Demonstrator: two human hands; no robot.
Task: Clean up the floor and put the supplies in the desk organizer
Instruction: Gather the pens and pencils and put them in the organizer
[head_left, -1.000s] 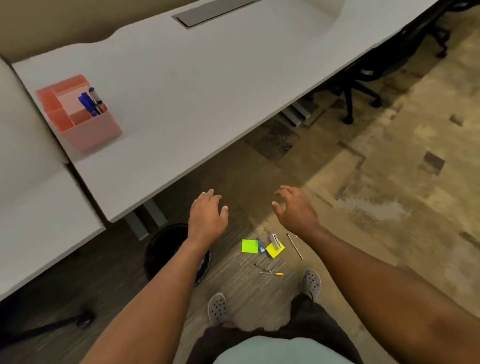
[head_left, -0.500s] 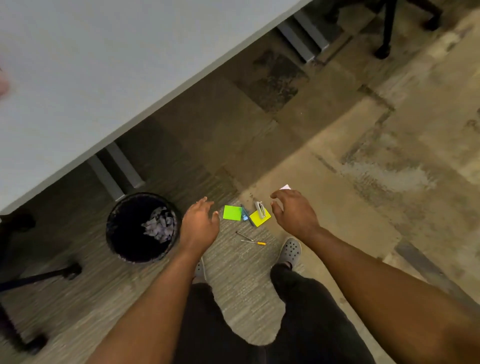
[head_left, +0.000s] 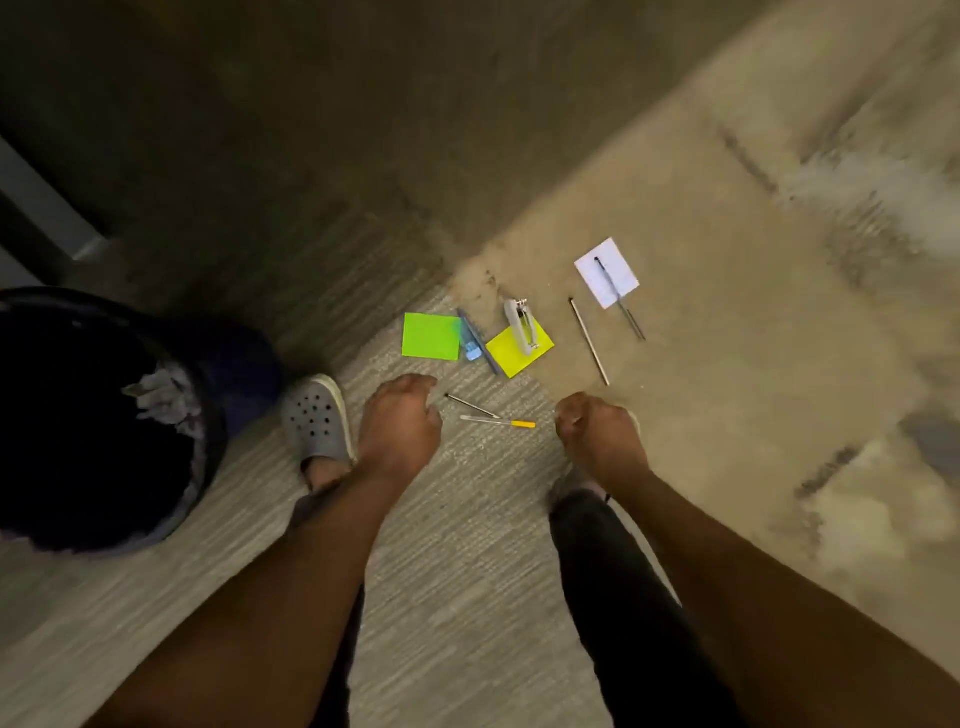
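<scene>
Head view shows both hands empty: left hand (head_left: 400, 421) loosely curled, right hand (head_left: 597, 431) curled, hovering above the supplies scattered on the floor (head_left: 467, 545). Thin pens (head_left: 472, 405) lying flat could slip from fingertips; the white paper (head_left: 607, 272) may crease.

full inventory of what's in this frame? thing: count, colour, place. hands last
sticky note pad: 1, green, on carpet ahead of left hand
sticky note pad: 1, yellow, right of the green one, under the stapler
stapler: 1, white, lying on yellow pad
blue item: 1, between the two pads; kind unclear
paper: 1, white, farthest right, a dark pen lying across it
thin stick: 1, dark, left of paper
pen: 1, clear with orange end, between the hands
thin dark pen: 1, crossing the orange-ended one
bin: 1, black, far left, crumpled paper inside
shoe: 1 clear, grey
left hand: 1, empty, curled
right hand: 1, curled, nothing seen in it
</scene>
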